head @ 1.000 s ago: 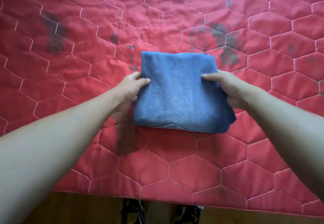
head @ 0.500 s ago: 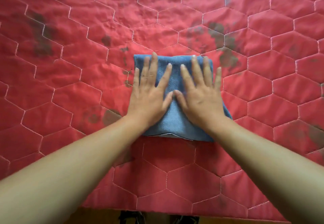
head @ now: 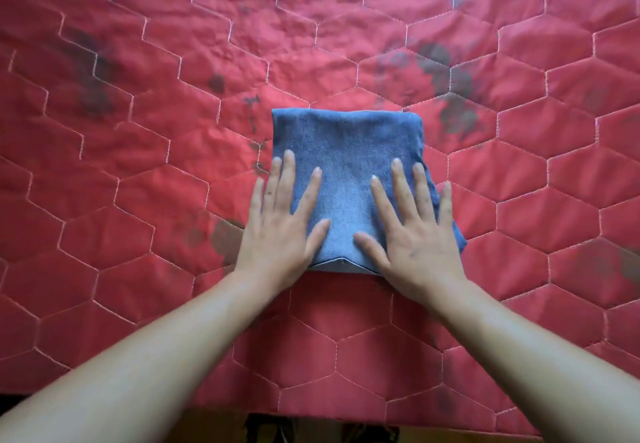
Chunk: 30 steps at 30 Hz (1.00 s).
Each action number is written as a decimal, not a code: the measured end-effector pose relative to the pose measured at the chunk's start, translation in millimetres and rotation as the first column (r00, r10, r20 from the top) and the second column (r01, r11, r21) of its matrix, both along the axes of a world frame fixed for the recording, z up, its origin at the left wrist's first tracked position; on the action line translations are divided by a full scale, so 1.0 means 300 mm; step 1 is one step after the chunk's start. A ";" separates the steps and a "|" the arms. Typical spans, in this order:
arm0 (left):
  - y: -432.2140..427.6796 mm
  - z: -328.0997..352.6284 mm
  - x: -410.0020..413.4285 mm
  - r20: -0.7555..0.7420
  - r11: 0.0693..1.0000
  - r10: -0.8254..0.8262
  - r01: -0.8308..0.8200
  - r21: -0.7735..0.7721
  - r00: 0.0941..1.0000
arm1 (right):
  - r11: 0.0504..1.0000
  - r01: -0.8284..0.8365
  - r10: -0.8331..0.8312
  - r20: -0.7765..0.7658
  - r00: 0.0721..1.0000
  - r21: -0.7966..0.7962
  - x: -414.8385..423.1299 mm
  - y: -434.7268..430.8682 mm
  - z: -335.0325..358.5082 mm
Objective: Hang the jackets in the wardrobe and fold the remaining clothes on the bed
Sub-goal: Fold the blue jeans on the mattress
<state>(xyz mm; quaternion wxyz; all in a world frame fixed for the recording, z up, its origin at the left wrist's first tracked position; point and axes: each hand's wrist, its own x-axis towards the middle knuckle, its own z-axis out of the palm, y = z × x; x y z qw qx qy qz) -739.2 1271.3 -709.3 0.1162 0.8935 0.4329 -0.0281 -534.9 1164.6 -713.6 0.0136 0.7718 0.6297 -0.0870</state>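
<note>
A blue denim garment (head: pixel 348 151), folded into a compact square, lies on the red quilted bed cover (head: pixel 138 165). My left hand (head: pixel 282 231) rests flat on its near-left part, fingers spread, little finger off the cloth on the cover. On the near-right part my right hand (head: pixel 412 234) lies flat too, fingers apart, palm over the garment's front edge. Neither hand grips the cloth. No jacket or wardrobe is in view.
The bed cover has white hexagon stitching and dark stains, mostly to the far left and far right of the garment. The bed's near edge (head: pixel 311 416) runs along the bottom, with wooden floor and dark shoes (head: pixel 270 430) below it.
A second ago both hands held the garment's sides. They then pressed flat close together on top, and now they have slid toward me and apart.
</note>
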 end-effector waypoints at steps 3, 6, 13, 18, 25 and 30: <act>0.012 -0.063 -0.032 -0.010 0.993 0.013 -0.014 -0.120 1.000 | 0.997 0.013 -0.015 -0.016 1.000 -0.078 0.014 -0.028 -0.064; 0.018 -0.077 -0.016 -0.010 0.991 0.019 -0.020 -0.133 1.000 | 0.992 -0.006 0.002 -0.028 1.000 -0.127 0.008 -0.007 -0.076; 0.270 0.065 0.141 -0.005 0.999 -0.029 0.029 0.045 1.000 | 1.000 0.010 -0.009 -0.068 0.998 0.016 0.117 0.240 0.057; 0.465 0.100 0.258 -0.156 0.948 -0.131 0.078 -0.309 0.979 | 0.971 -0.040 -0.020 -0.248 0.969 -0.236 0.213 0.444 0.061; 0.283 0.230 0.178 -0.330 0.704 -0.381 0.041 -0.709 0.864 | 0.795 -0.191 0.067 -0.230 0.971 -0.576 0.094 0.271 0.209; 0.219 0.438 0.143 -0.193 0.775 -0.290 0.111 -0.623 0.938 | 0.854 -0.234 0.106 -0.286 0.952 -0.465 0.087 0.228 0.456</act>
